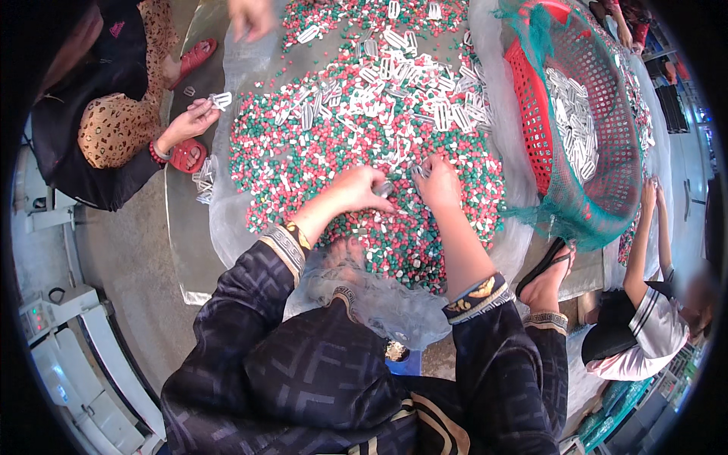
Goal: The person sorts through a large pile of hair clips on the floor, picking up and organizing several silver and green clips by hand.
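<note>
Over a wide spread of red, green and white plastic pellets [303, 178], both my hands work close together. My left hand [355, 189] is curved round a small greyish plastic piece [385, 189], held between thumb and fingers. Just to its right, my right hand [440, 183] has its fingers pinched together at the pellets; what lies in them is mostly hidden. Beyond my hands, many white slotted plastic buckles [394, 68] lie loose on top of the pellets.
A red perforated basket [528, 114] with green netting [599, 220] stands at the right, holding white buckles [580, 144]. At the left another person's hand [186, 125] holds a white buckle [221, 100]. A blurred hand [252, 17] reaches in at the top. Thin translucent sheeting [231, 205] borders the pellets.
</note>
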Demonstrator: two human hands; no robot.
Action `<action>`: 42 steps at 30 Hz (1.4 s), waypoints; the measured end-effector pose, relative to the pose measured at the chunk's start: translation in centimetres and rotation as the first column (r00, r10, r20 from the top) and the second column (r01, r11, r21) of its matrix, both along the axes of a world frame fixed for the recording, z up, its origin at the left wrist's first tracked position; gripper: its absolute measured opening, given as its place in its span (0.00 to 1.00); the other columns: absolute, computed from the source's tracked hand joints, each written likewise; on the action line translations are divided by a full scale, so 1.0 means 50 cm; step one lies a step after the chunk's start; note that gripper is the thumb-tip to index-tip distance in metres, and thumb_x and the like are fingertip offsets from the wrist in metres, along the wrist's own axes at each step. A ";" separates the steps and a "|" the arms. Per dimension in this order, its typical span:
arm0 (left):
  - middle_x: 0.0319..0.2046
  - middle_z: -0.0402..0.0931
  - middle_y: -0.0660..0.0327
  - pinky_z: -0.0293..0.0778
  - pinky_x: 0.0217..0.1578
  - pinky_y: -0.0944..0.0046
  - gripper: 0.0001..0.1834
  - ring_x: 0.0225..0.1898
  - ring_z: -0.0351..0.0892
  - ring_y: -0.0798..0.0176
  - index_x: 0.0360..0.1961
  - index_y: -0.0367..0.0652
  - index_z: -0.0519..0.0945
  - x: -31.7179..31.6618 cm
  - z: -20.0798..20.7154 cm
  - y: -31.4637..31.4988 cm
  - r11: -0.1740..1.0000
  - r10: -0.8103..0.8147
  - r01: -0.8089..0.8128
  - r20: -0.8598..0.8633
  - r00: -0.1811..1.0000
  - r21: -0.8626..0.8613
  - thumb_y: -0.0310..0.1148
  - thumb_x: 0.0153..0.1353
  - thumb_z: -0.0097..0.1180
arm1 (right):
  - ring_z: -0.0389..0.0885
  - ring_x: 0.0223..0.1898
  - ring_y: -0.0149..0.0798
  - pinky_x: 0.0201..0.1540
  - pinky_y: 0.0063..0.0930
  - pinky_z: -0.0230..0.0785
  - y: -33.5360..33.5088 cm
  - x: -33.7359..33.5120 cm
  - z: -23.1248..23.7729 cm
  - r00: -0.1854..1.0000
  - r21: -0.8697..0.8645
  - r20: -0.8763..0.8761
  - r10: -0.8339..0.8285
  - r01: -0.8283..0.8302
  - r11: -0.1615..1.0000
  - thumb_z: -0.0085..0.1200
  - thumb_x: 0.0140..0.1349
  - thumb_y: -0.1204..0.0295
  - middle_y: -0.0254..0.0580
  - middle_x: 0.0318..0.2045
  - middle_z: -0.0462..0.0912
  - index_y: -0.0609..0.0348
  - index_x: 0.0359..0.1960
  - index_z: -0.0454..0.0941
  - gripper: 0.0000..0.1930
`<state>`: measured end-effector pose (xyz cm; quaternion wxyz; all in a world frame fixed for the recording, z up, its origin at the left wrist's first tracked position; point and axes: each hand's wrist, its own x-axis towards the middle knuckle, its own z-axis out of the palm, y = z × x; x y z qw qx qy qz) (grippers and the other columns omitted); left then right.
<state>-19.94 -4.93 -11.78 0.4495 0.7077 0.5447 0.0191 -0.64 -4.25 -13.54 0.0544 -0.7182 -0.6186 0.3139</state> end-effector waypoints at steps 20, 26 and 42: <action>0.26 0.75 0.64 0.70 0.33 0.68 0.21 0.30 0.73 0.70 0.33 0.40 0.74 -0.077 -0.004 -0.031 0.977 0.185 -0.169 0.121 0.975 -0.126 0.36 0.41 0.71 | 0.62 0.16 0.20 0.18 0.14 0.53 -0.196 0.067 0.003 0.529 -0.338 -0.662 -0.532 0.422 0.841 0.52 0.57 0.76 0.25 0.18 0.69 0.58 0.34 0.73 0.04; 0.27 0.69 0.67 0.68 0.32 0.72 0.08 0.31 0.69 0.74 0.28 0.39 0.69 -0.096 -0.002 -0.057 0.963 0.225 -0.266 0.396 0.890 0.052 0.23 0.54 0.58 | 0.76 0.31 0.31 0.37 0.29 0.69 -0.193 0.021 -0.021 0.697 -0.066 -0.650 -0.302 0.345 0.936 0.58 0.51 0.71 0.38 0.28 0.79 0.62 0.30 0.77 0.08; 0.23 0.75 0.68 0.66 0.26 0.71 0.11 0.25 0.69 0.76 0.32 0.40 0.81 -0.001 -0.022 -0.074 0.863 0.492 -0.391 0.363 0.791 -0.319 0.37 0.56 0.60 | 0.75 0.27 0.32 0.32 0.27 0.66 -0.139 -0.051 0.022 0.693 -0.143 -0.607 -0.389 0.386 0.911 0.62 0.51 0.68 0.40 0.25 0.79 0.64 0.28 0.79 0.10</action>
